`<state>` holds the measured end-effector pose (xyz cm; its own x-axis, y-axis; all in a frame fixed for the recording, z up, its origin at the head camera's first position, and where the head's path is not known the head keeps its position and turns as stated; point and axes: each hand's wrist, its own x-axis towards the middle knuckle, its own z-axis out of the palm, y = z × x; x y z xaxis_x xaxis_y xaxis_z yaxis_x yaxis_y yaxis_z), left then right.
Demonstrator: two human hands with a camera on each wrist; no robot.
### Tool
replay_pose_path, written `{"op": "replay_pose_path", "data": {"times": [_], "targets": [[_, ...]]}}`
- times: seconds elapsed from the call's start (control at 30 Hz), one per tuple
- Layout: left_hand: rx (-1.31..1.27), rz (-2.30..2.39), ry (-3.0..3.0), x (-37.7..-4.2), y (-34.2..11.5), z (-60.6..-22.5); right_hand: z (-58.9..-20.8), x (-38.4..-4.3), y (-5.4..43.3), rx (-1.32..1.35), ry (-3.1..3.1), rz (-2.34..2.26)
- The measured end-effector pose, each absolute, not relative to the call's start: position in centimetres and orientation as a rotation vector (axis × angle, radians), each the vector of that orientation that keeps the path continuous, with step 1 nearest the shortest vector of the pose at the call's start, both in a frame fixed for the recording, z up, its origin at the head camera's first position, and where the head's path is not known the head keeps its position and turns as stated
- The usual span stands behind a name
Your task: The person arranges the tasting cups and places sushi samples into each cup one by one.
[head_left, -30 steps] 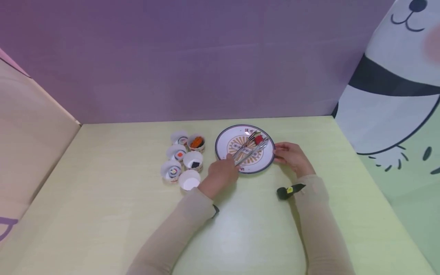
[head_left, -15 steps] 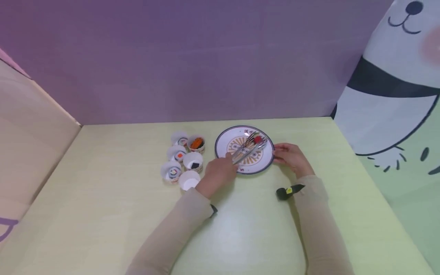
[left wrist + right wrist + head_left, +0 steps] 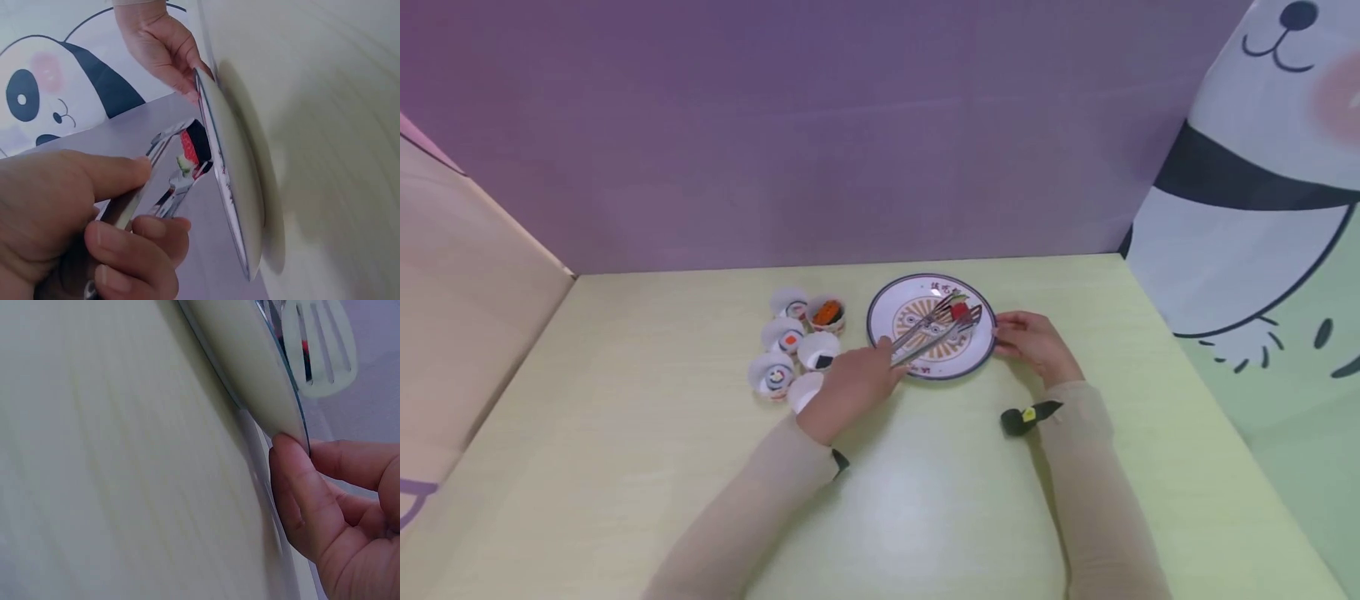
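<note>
My left hand (image 3: 856,383) grips metal tongs (image 3: 923,345) from the left, fingers and thumb curled round the handles. At the far end, a toy-like sushi piece (image 3: 959,311), red and green with a black band, sits between the slotted tips. In the left wrist view this sushi piece (image 3: 189,147) is right at the face of the white, blue-rimmed plate (image 3: 240,187); contact cannot be told. My right hand (image 3: 1033,343) pinches the plate's right rim. In the right wrist view one slotted tong end (image 3: 325,353) shows beyond the plate edge.
Left of the plate, several small white paper cups cluster, among them one with an orange-topped sushi piece (image 3: 828,313) and one with a black piece (image 3: 823,362). My left hand partly covers the nearest cup (image 3: 802,390). A purple wall (image 3: 850,167) stands behind the table.
My left hand has drawn back a little toward the left and down, still holding the tongs. The plate and my right hand stay nearly where they were.
</note>
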<state>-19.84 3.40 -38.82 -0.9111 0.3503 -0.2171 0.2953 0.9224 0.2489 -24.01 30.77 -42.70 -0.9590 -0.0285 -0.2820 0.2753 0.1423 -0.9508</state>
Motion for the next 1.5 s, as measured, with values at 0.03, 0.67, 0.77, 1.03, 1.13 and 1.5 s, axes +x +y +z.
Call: {"op": "replay_pose_path", "data": {"times": [0.03,0.67,0.77,1.03,1.13,1.5], "targets": [[0.51,0.307,2.837,-19.6,3.0,-38.7,-42.7,-24.0,30.8,0.244,2.185,-1.901],[0.896,0.253,2.863,-16.5,-3.6,-37.6,-42.8,-24.1,30.6,0.282,2.199,-1.861],[0.889,0.276,2.86,-16.2,-4.4,-37.6,-42.8,-24.1,30.6,0.279,2.202,-1.863],[0.988,0.305,2.867,-16.4,-7.3,-37.8,-42.8,-24.0,30.5,0.293,2.207,-1.868],[1.015,0.324,2.852,-16.7,-8.4,-37.8,-42.8,-24.0,30.5,0.284,2.205,-1.876],[0.979,0.382,2.816,-17.0,-11.9,-37.6,-42.5,-24.1,30.6,0.314,2.187,-1.877]]}}
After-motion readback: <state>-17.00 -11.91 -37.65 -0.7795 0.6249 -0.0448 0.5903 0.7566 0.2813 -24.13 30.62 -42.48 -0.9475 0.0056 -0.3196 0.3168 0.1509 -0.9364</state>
